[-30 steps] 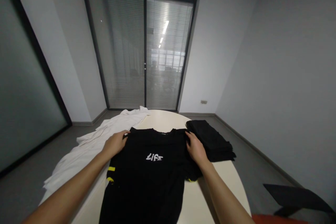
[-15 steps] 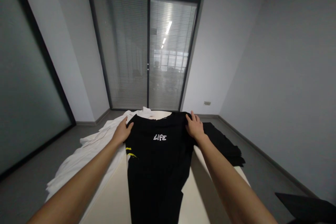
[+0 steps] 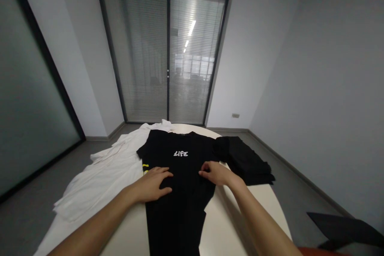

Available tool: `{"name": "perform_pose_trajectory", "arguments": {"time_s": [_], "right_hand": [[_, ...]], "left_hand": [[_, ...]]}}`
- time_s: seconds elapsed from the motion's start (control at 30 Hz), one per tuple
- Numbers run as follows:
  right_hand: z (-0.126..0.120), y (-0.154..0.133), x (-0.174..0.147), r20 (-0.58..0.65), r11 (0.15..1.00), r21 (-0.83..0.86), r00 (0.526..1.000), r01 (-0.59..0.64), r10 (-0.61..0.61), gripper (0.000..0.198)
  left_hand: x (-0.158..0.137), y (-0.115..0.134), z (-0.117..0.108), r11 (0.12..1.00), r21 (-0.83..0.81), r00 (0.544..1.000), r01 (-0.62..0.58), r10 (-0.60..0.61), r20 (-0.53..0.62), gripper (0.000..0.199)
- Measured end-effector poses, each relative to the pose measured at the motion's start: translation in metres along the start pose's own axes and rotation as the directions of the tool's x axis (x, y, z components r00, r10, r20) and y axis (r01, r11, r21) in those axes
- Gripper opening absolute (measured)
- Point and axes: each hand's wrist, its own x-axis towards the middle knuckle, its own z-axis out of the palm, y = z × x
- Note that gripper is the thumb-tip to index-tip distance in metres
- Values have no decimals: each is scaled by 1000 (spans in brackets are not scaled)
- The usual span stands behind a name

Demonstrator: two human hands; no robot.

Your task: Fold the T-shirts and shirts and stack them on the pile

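A black T-shirt (image 3: 183, 184) with white lettering on the chest and yellow marks near its left side lies spread on the cream table (image 3: 246, 212). My left hand (image 3: 153, 184) rests on the left part of the shirt, fingers stretched out and thumb apart. Over at the shirt's right side, my right hand (image 3: 217, 173) has its fingers curled, thumb and index tips close together in a pinch at the cloth. How much fabric lies between those fingertips is hard to see.
White shirts (image 3: 105, 172) lie layered along the table's left side. A stack of folded black clothes (image 3: 246, 160) sits at the right, by the shirt's sleeve. A dark chair part (image 3: 345, 228) shows at lower right. Beyond the table stands a glass door (image 3: 192, 96) with blinds.
Both hands have let go of the shirt's shoulders and come back toward me. The shoulders and sleeves now lie spread on the table. My left hand has also moved inward.
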Motion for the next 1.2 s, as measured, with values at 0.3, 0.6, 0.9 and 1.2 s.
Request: {"name": "perform_pose_trajectory", "arguments": {"time_s": [0.3, 0.6, 0.9, 1.2], "right_hand": [[43, 16, 13, -70, 999, -21, 997, -29, 28, 56], [50, 7, 7, -509, 944, -110, 833, -312, 216, 66], [48, 26, -3, -479, 928, -142, 844, -344, 240, 26], [52, 49, 19, -488, 741, 614, 869, 272, 86, 38]], "left_hand": [[22, -30, 14, 973, 230, 999, 7, 3, -44, 48], [27, -19, 23, 961, 278, 960, 3, 75, -269, 24], [17, -28, 11, 938, -340, 675, 72, -297, -675, 31], [9, -40, -6, 897, -440, 580, 46, -383, -719, 40]]}}
